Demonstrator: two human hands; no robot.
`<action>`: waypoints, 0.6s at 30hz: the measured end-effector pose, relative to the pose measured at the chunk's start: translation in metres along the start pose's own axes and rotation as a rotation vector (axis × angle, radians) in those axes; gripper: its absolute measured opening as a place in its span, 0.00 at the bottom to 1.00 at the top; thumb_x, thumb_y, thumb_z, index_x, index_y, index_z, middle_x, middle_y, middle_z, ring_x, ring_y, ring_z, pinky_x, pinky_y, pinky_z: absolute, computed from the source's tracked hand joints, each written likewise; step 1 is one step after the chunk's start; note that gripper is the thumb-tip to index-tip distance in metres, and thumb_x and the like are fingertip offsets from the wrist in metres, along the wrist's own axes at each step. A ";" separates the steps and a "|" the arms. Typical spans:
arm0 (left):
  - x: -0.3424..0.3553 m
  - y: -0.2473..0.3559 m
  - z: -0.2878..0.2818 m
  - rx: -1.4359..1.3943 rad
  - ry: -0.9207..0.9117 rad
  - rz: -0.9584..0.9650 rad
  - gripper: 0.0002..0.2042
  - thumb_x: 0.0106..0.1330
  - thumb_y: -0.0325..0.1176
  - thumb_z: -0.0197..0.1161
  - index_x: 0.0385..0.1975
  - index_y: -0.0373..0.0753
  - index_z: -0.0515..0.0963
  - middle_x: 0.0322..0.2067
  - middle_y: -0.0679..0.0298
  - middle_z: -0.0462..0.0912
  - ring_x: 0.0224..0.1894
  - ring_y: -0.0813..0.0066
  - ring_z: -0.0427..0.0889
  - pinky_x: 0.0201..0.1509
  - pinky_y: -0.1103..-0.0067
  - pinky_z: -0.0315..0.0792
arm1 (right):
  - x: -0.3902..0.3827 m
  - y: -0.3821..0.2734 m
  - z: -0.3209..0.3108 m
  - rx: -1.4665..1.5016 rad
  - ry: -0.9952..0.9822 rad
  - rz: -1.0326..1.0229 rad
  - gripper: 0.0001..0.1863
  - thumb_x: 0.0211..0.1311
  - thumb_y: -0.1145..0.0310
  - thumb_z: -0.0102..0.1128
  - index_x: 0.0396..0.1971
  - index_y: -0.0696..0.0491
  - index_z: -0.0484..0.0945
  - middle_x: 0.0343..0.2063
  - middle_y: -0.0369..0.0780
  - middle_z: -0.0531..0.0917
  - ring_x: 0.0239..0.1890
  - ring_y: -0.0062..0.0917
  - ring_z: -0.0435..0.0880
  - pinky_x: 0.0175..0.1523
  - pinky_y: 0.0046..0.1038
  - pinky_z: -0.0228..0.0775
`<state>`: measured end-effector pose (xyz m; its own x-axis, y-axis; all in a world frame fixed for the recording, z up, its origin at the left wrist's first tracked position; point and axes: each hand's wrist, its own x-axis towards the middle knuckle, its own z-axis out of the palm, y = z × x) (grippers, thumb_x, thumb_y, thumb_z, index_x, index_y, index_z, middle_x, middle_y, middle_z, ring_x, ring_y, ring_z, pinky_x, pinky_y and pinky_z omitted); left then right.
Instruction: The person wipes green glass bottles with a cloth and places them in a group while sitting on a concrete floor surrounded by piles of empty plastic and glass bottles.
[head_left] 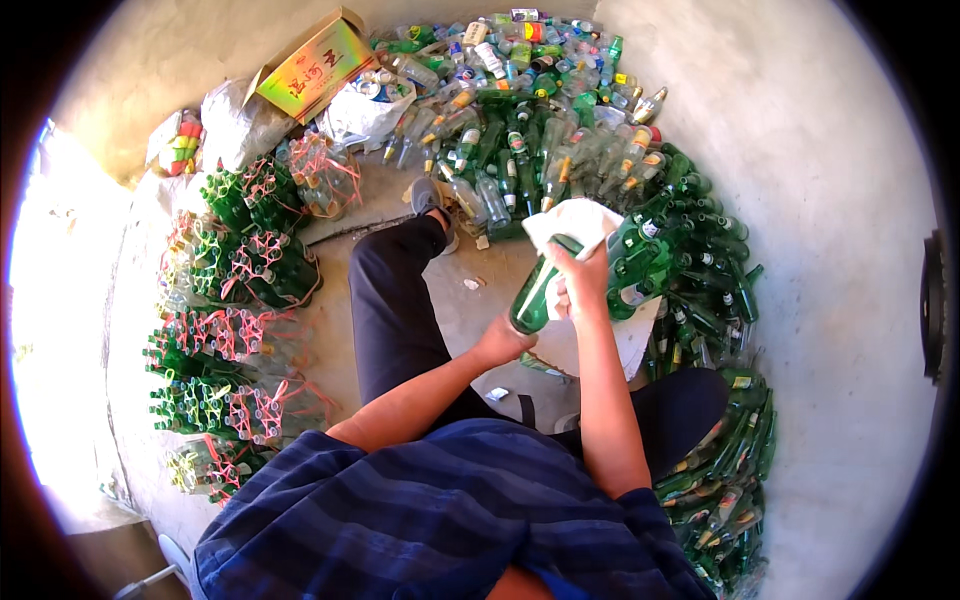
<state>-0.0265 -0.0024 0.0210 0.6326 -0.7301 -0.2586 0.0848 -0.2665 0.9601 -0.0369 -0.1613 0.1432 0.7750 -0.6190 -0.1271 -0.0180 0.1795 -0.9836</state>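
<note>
A green glass bottle (533, 302) is held at a slant in front of me between both hands. My left hand (503, 341) is closed around its lower end. Higher up, my right hand (584, 278) is closed on the same bottle, its thumb along the glass. Something white shows beside the right fingers; whether it is cloth or paper I cannot tell. Just beyond and beneath the hands is an open container with pale flaps (575, 219), and green bottles (640, 262) lie at its right side.
A large heap of loose bottles (520, 150) curves from the far wall down my right side. To the left stand bundles of bottles (225, 335) tied with pink string. A yellow-green carton (317, 68) and white bags (243, 125) sit at the far left.
</note>
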 end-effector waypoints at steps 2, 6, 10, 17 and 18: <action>0.006 -0.028 0.009 0.120 0.328 0.221 0.20 0.55 0.31 0.67 0.47 0.37 0.72 0.29 0.47 0.85 0.32 0.52 0.86 0.41 0.61 0.79 | 0.005 -0.008 0.018 -0.179 0.191 -0.158 0.26 0.53 0.70 0.75 0.51 0.54 0.74 0.35 0.37 0.82 0.22 0.25 0.80 0.23 0.26 0.72; 0.000 -0.011 0.004 0.470 0.489 0.013 0.21 0.58 0.33 0.64 0.51 0.38 0.68 0.32 0.40 0.84 0.37 0.36 0.83 0.42 0.50 0.77 | 0.012 0.010 0.019 -0.845 0.259 -0.581 0.14 0.51 0.69 0.73 0.36 0.57 0.79 0.35 0.43 0.83 0.37 0.39 0.83 0.45 0.39 0.76; -0.001 -0.005 -0.004 0.521 0.560 0.029 0.21 0.59 0.34 0.63 0.51 0.38 0.68 0.29 0.40 0.84 0.33 0.36 0.84 0.39 0.50 0.77 | 0.000 0.003 0.033 -1.120 0.203 -0.997 0.11 0.49 0.68 0.72 0.33 0.54 0.82 0.40 0.41 0.83 0.49 0.45 0.80 0.52 0.47 0.72; 0.024 -0.048 -0.004 0.502 0.604 0.343 0.21 0.62 0.38 0.64 0.53 0.39 0.71 0.38 0.44 0.85 0.41 0.40 0.84 0.41 0.54 0.77 | -0.054 0.060 0.050 -1.107 -0.170 -1.076 0.08 0.63 0.63 0.62 0.35 0.50 0.84 0.46 0.37 0.84 0.68 0.36 0.69 0.74 0.54 0.48; 0.038 -0.074 -0.003 0.500 0.667 0.479 0.21 0.62 0.39 0.64 0.54 0.39 0.72 0.41 0.45 0.85 0.43 0.41 0.84 0.43 0.55 0.77 | -0.059 0.060 0.052 -1.052 -0.249 -1.051 0.08 0.62 0.64 0.61 0.37 0.50 0.84 0.48 0.37 0.83 0.67 0.35 0.70 0.75 0.52 0.49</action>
<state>-0.0064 -0.0082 -0.0599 0.8358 -0.3639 0.4111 -0.5367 -0.3833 0.7517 -0.0509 -0.0748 0.0979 0.8049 0.0473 0.5915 0.2491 -0.9317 -0.2645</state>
